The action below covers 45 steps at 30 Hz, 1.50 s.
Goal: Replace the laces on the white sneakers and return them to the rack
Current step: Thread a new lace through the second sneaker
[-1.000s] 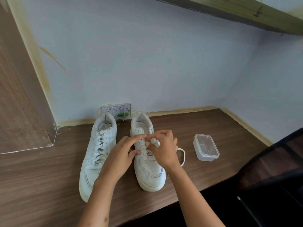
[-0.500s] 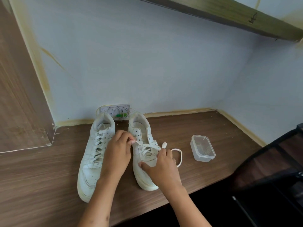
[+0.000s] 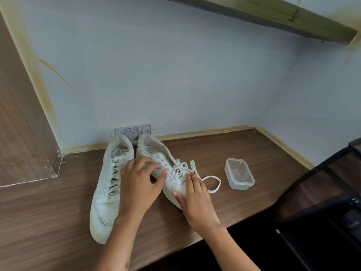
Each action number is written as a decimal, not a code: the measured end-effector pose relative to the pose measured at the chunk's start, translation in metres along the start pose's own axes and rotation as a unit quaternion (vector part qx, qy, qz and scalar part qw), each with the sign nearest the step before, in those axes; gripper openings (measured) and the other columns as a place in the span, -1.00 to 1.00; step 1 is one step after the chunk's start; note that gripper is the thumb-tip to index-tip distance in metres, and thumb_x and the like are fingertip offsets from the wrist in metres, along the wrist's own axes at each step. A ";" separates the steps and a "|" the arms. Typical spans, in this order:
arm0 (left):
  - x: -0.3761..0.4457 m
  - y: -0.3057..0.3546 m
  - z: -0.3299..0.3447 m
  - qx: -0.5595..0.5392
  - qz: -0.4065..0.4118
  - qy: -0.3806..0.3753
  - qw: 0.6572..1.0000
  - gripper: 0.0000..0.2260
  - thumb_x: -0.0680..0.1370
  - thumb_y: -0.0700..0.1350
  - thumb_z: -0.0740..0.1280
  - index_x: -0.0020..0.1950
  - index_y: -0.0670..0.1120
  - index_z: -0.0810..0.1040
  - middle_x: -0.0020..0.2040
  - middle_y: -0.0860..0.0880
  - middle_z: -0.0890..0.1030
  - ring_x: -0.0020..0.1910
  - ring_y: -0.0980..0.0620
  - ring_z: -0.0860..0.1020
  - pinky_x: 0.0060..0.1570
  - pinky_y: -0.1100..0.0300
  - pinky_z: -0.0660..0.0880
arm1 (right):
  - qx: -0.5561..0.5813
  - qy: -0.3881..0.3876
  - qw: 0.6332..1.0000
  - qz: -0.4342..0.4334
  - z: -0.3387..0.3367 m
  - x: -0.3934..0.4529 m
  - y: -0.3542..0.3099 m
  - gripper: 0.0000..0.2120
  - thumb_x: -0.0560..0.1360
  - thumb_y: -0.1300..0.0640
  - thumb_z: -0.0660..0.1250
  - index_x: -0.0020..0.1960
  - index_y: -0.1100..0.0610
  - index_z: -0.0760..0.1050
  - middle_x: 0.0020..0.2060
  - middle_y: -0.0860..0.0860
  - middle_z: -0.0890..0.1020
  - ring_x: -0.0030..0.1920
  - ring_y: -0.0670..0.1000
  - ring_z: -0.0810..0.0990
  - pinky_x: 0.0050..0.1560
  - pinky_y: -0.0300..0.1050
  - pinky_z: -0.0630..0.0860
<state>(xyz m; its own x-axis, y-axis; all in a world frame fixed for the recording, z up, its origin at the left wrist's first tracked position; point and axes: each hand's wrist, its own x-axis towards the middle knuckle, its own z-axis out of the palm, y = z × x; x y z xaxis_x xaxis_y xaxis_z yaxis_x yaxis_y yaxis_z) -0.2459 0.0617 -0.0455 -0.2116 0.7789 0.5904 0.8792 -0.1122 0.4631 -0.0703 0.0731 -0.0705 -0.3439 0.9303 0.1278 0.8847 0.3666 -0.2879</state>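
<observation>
The right hand grips the toe end of the right sneaker, thumb on the near sole edge and fingers laid over the top of the toe box. The left hand holds the same shoe at its near side by the eyelets, fingers curled over the upper and thumb reaching toward the laces. That sneaker is tipped onto its side, its long axis running from the heel at the back wall to the toe at the near right, under the right palm. So the shoe's heel and opening lie beyond both hands.

Its lace is threaded only through the lower eyelets; 1 loose end loops over the wooden desk just right of the right hand.

The left sneaker stands flat beside it, fully laced, toe toward the desk's near edge, touching the left wrist side.

A clear plastic container sits apart to the right.
</observation>
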 end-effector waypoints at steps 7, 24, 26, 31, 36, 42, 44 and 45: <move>-0.001 0.010 0.019 -0.024 -0.019 -0.010 0.999 -0.95 0.43 -0.15 0.51 -0.16 -0.04 0.67 -0.20 0.08 0.65 -0.14 -0.03 0.58 0.01 0.07 0.43 | 0.002 -0.003 1.000 -0.006 0.000 0.000 0.000 -0.12 0.47 -0.38 -0.32 0.57 0.19 0.00 0.54 0.11 0.13 0.54 0.08 0.08 0.50 -0.13 -0.02; -0.004 0.016 -0.003 0.076 -0.105 -0.333 0.934 -0.62 0.44 0.32 0.32 -0.15 0.01 0.63 -0.29 0.10 0.60 -0.23 0.15 0.56 -0.10 0.19 0.39 | 0.003 -0.010 0.999 -0.035 0.000 0.005 0.010 -0.12 0.49 -0.39 -0.29 0.58 0.20 -0.05 0.57 0.11 0.05 0.56 0.06 0.00 0.47 -0.20 -0.16; -0.003 0.016 -0.005 0.029 -0.116 -0.287 0.950 -0.64 0.39 0.33 0.38 -0.08 0.07 0.57 -0.13 0.16 0.54 -0.14 0.19 0.53 -0.17 0.23 0.42 | 0.004 -0.018 0.999 -0.030 0.000 0.005 0.010 -0.19 0.53 -0.33 -0.21 0.58 0.19 -0.08 0.57 0.10 0.02 0.56 0.05 -0.03 0.49 -0.19 -0.15; -0.001 0.014 -0.004 -0.049 -0.136 -0.238 0.960 -0.88 0.41 0.13 0.40 -0.19 0.11 0.57 -0.13 0.16 0.57 -0.16 0.23 0.53 -0.11 0.15 0.55 | -0.006 -0.017 0.999 -0.032 0.002 0.005 0.010 -0.13 0.49 -0.37 -0.32 0.58 0.20 -0.07 0.57 0.12 0.03 0.56 0.07 -0.02 0.50 -0.16 -0.13; 0.002 0.016 0.005 -0.095 -0.106 -0.113 0.983 -0.82 0.53 0.15 0.34 -0.15 0.07 0.58 -0.28 0.14 0.57 -0.28 0.20 0.53 -0.26 0.13 0.54 | 0.002 -0.018 0.999 -0.036 0.001 0.005 0.011 -0.19 0.53 -0.32 -0.25 0.58 0.22 -0.07 0.57 0.13 0.02 0.56 0.09 -0.03 0.51 -0.14 -0.13; -0.001 0.018 0.024 -0.082 -0.087 -0.066 0.991 -0.84 0.54 -0.04 0.38 -0.23 -0.02 0.54 -0.34 0.13 0.53 -0.36 0.16 0.51 -0.36 0.11 0.53 | -0.005 -0.022 0.999 -0.033 0.000 0.005 0.010 -0.19 0.53 -0.33 -0.26 0.58 0.21 -0.09 0.57 0.12 0.01 0.56 0.08 -0.04 0.49 -0.17 -0.18; -0.002 0.018 0.026 -0.084 -0.088 -0.064 0.991 -0.83 0.53 0.00 0.38 -0.22 -0.02 0.53 -0.33 0.12 0.53 -0.36 0.16 0.50 -0.37 0.15 0.51 | -0.004 -0.024 0.999 -0.032 -0.002 0.005 0.009 -0.21 0.54 -0.29 -0.20 0.58 0.21 -0.10 0.57 0.12 0.01 0.56 0.07 -0.05 0.47 -0.20 -0.21; -0.003 0.019 0.026 -0.085 -0.085 -0.062 0.991 -0.82 0.53 0.03 0.37 -0.22 -0.01 0.52 -0.32 0.11 0.52 -0.35 0.16 0.50 -0.38 0.18 0.49 | -0.005 -0.025 0.999 -0.033 -0.003 0.005 0.008 -0.21 0.54 -0.29 -0.19 0.58 0.21 -0.10 0.57 0.12 0.00 0.56 0.07 -0.06 0.47 -0.20 -0.22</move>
<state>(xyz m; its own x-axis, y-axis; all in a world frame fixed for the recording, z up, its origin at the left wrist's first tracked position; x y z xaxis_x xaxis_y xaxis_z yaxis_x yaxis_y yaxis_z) -0.2180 0.0735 -0.0557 -0.2870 0.8642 0.4133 0.7490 -0.0666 0.6592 -0.0638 0.0805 -0.0696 -0.4171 0.9035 0.0986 0.8627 0.4277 -0.2699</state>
